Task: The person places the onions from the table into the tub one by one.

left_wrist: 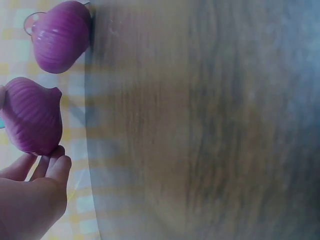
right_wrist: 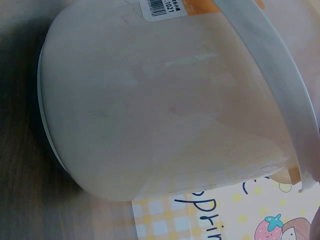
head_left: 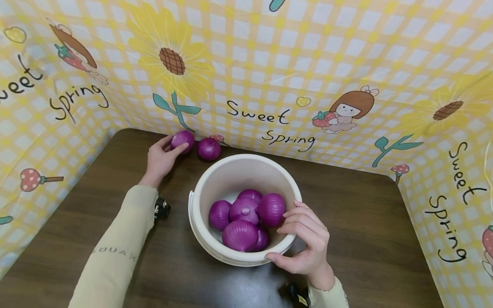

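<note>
At the back left of the table, my left hand (head_left: pixel 159 160) holds a purple onion (head_left: pixel 182 141) between thumb and fingers. In the left wrist view this onion (left_wrist: pixel 35 115) shows its pointed tip, with fingertips along its lower side. A second purple onion (head_left: pixel 209 149) lies just to its right, against the cloth backdrop. My right hand (head_left: pixel 306 239) grips the near right rim of a cream bucket (head_left: pixel 246 157), thumb outside and fingers over the edge. Inside it sit several purple onions (head_left: pixel 271 209). The right wrist view is filled by the bucket's side wall (right_wrist: pixel 150 110).
A dark wooden table (head_left: pixel 354 214) bears everything. Yellow checked cloth (head_left: pixel 246 77) printed with flowers and lettering stands along its back and sides. The bucket's white handle (head_left: pixel 191 209) hangs down on its left. A barcode label (right_wrist: pixel 162 7) is on the bucket's wall.
</note>
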Motion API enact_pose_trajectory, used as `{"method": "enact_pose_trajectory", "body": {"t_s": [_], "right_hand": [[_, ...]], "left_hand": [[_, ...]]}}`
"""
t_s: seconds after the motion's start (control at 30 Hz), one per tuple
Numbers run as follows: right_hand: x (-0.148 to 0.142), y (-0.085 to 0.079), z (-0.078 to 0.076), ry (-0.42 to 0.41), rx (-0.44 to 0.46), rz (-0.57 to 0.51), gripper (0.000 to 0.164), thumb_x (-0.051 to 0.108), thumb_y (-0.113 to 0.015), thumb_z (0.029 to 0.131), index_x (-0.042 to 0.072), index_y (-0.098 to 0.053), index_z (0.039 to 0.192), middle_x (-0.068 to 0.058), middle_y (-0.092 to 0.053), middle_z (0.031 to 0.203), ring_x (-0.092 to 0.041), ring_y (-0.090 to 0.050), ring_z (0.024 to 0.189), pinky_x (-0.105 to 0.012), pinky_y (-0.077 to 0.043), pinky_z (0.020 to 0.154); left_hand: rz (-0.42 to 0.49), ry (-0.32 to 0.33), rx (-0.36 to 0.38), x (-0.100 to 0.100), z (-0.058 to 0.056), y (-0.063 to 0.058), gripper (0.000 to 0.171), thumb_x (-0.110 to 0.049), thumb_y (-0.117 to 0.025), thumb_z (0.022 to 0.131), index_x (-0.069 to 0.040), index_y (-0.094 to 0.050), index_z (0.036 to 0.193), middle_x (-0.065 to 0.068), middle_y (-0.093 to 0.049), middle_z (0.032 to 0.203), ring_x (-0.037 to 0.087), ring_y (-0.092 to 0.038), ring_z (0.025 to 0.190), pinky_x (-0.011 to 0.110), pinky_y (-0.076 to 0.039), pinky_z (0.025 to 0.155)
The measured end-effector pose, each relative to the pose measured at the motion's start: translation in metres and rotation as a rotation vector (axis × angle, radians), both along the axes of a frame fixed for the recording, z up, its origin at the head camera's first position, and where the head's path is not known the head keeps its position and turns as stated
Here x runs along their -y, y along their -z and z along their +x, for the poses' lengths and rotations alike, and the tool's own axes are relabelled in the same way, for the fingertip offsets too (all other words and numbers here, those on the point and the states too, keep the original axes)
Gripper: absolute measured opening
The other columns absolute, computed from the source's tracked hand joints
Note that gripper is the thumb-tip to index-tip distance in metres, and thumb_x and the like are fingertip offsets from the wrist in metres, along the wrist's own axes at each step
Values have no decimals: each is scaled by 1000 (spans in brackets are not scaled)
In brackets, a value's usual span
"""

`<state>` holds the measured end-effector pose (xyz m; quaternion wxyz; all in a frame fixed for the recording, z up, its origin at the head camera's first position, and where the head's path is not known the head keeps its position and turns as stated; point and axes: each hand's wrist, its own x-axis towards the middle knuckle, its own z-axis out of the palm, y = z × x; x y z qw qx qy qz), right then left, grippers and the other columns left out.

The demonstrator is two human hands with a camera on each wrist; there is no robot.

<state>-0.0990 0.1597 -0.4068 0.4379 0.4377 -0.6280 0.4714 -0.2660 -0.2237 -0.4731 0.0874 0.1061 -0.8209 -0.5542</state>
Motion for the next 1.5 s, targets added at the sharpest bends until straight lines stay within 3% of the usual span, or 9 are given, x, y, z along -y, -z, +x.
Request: {"method": "enact_pose_trajectory", "body": {"t_s": [0.23,1.03,1.23,1.5], "right_hand": [[0,-1,-1,-4,4,-2,47,43,-86,79,1,-67,70,-10,-64,69,-32,-60,68,-46,-49,99],[0,0,0,-6,4,-2,47,43,-86,78,1,-67,70,-10,-63,69,-32,-60,67,-46,-49,97],[0,0,0,-7,1,-2,47,43,-86,78,0,-67,70,-10,-63,69,-32,-59,67,-46,-50,96],[0,0,0,-7,3,0,47,42,-86,78,0,-67,70,-10,-64,69,-33,-60,68,-45,-49,97]], "left_hand": [[27,6,-33,-2,5,-3,75,-40,-76,93,-3,-46,152,19,-48,150,32,-49,135,42,-41,110],[188,43,-111,-21,24,-32,74,-32,-82,89,-3,-51,149,16,-49,150,26,-48,137,35,-40,111],[206,60,-121,-25,29,-39,70,-24,-81,90,0,-50,148,18,-49,150,28,-47,138,36,-39,112],[189,76,-156,-32,40,-50,70,-29,-82,89,-5,-52,148,15,-51,149,27,-49,136,38,-40,111]]}}
